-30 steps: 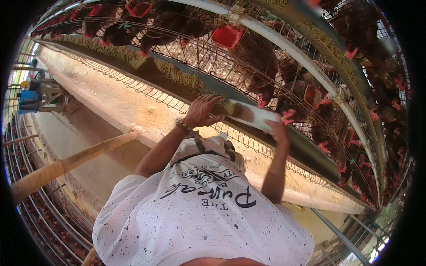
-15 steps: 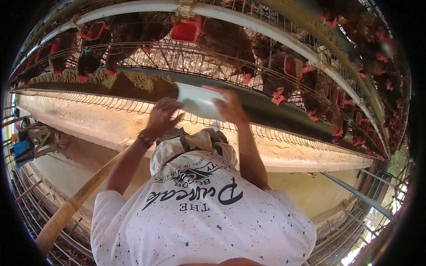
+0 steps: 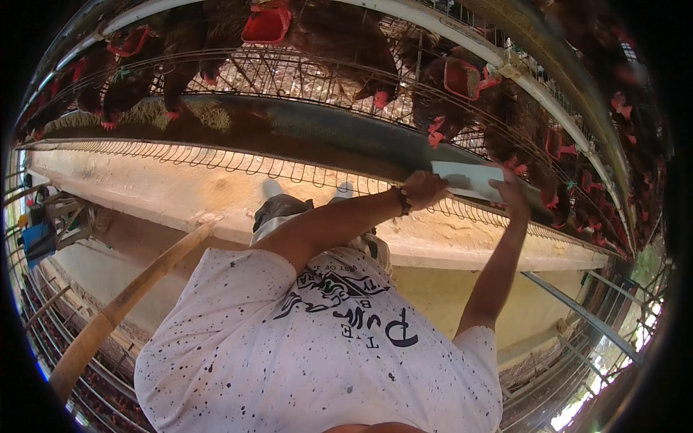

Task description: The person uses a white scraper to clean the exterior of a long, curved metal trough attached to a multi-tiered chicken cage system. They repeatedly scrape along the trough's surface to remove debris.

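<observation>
A pale, smooth rectangular sheet (image 3: 469, 177) sits in the dark feed trough (image 3: 303, 133), right of the middle. My left hand (image 3: 426, 190), with a dark bracelet at its wrist, is closed at the sheet's near left corner. At the opposite end my right hand (image 3: 511, 191) grips the sheet's right edge, fingers partly blurred. Brown feed (image 3: 206, 115) lies heaped in the trough's left stretch, while the stretch just left of the sheet shows mostly bare dark surface.
Brown hens (image 3: 346, 54) in wire cages line the trough's far side, several with heads reaching out. Red cups (image 3: 266, 25) hang along the cages below a white pipe (image 3: 440, 29). Looped wire (image 3: 253, 159) edges the near side. A wooden pole (image 3: 130, 310) slants at left.
Both hands have moved right along the trough with the pale sheet. My left arm now reaches across my body. Dark trough surface shows where the sheet was.
</observation>
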